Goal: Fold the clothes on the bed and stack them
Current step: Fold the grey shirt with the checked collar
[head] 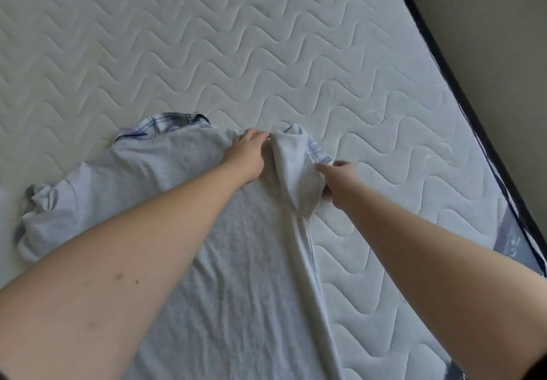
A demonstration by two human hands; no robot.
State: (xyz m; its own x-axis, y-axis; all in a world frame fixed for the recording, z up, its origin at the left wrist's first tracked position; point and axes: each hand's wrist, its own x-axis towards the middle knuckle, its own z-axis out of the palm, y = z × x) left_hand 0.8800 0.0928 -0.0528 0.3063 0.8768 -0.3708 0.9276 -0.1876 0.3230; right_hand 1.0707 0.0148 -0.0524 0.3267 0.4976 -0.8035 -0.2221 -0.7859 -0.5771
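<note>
A pale grey T-shirt (236, 261) with a blue-checked collar lies spread on the quilted white mattress (266, 54), its collar end away from me. My left hand (245, 155) grips the shoulder fabric near the collar. Just to the right, my right hand (340, 181) pinches the right sleeve (296, 172), which is folded up and bunched between both hands. The shirt's left sleeve (38, 217) lies crumpled at the far left. The lower hem runs out of view at the bottom.
The mattress's dark-piped edge (473, 113) runs diagonally down the right side, with a grey wall or floor (503, 24) beyond it. A blue label patch (515, 237) shows on the mattress edge at lower right. Bare mattress stretches above the shirt.
</note>
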